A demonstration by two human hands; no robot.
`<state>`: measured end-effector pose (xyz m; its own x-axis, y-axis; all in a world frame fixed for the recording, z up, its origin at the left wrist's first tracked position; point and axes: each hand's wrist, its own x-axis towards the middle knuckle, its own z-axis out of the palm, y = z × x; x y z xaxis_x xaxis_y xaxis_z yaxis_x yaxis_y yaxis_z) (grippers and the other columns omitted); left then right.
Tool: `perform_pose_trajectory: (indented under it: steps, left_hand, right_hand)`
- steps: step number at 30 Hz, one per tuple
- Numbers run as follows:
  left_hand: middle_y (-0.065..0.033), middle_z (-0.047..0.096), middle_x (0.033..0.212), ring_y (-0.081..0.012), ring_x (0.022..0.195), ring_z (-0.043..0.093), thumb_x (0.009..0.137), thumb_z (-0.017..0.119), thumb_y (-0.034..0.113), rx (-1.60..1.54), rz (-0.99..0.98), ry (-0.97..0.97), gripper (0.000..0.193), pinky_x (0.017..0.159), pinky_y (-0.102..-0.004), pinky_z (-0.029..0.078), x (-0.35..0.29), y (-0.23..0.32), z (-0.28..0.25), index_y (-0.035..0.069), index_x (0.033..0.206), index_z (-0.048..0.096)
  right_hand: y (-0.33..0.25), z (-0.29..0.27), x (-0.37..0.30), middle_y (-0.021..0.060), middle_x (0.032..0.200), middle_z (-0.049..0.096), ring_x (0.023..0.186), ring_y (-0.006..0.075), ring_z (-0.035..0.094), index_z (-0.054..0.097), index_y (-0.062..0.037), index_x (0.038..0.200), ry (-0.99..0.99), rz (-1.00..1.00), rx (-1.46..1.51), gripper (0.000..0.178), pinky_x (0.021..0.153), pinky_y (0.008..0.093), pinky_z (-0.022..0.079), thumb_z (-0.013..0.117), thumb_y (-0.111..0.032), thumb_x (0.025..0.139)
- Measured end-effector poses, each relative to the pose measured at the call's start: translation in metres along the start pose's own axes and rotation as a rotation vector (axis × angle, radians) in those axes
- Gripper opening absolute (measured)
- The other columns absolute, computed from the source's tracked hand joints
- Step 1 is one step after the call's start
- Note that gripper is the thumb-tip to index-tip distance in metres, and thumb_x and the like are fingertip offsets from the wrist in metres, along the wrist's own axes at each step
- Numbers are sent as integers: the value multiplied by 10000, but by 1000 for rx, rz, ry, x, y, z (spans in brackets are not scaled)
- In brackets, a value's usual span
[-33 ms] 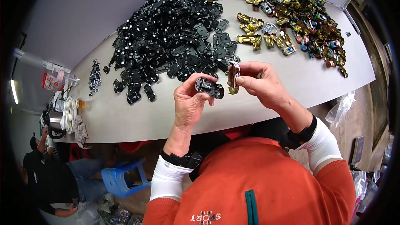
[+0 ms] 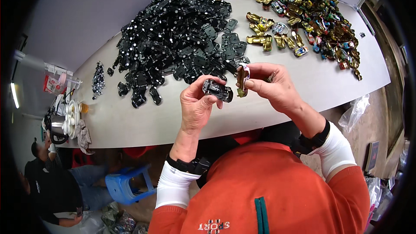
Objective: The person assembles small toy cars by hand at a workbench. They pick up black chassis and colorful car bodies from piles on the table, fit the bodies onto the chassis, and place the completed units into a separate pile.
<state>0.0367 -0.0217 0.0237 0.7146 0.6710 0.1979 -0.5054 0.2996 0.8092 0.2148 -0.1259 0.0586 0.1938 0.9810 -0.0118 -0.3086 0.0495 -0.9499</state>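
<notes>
Between the thumb and fingers of my left hand [image 2: 197,104] is a black toy car chassis [image 2: 217,90], its detailed inner side facing up. My right hand [image 2: 273,86] pinches a toy car body shell [image 2: 242,80], turned on edge so that its gold-brown inside shows. The two parts are close together but apart, above the near side of the table. Just beyond my left hand rises a large heap of black toy car chassis [image 2: 173,34]. Several gold and coloured car body shells [image 2: 260,41] lie beyond my right hand.
A bigger pile of car shells [image 2: 320,21] covers the table's [image 2: 303,91] far right. At the left are a small heap of tiny shiny parts [image 2: 99,82], a tray of white cups [image 2: 73,119] and a metal kettle [image 2: 58,129]. Another person [image 2: 52,186] sits beyond a blue stool [image 2: 125,186].
</notes>
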Motion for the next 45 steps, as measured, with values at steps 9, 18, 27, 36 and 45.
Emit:
perform_pose_trajectory:
  steps: [9,18,27,36,45]
  left_hand:
    - [-133,609,969,-171,779,607,702,750,130,69,32,3,437,587,-277,533,1,-1,3,-24,1067,566]
    - [-100,598,948,-163,801,606,693,751,98,103,38,-27,402,627,-277,557,2,0,10,-33,1031,577]
    - [-39,557,942,-127,834,590,674,753,45,150,72,-32,377,707,-243,551,2,2,14,-35,1011,603]
    - [-59,556,939,-141,807,602,694,735,28,204,139,-45,375,663,-249,561,3,7,17,-49,1031,590]
    - [-67,565,912,-136,753,609,683,741,19,306,177,-54,360,649,-246,562,1,7,29,-48,1011,608]
  right_hand:
    - [-3,7,-5,35,871,633,760,67,591,641,-21,1011,24,-249,-449,283,515,174,415,704,-64,738]
    - [-7,10,-6,46,828,644,724,92,597,649,-34,976,20,-376,-602,274,471,193,385,706,-49,709]
    - [-9,23,-6,84,805,632,696,169,620,624,-59,1061,18,-567,-704,400,539,265,491,708,21,678]
    - [-13,28,-3,98,780,603,664,208,609,609,-82,1110,-13,-618,-786,452,556,289,504,696,30,681]
    - [-24,30,-15,133,788,584,643,245,599,589,-17,1101,-47,-573,-894,425,553,317,501,651,69,689]
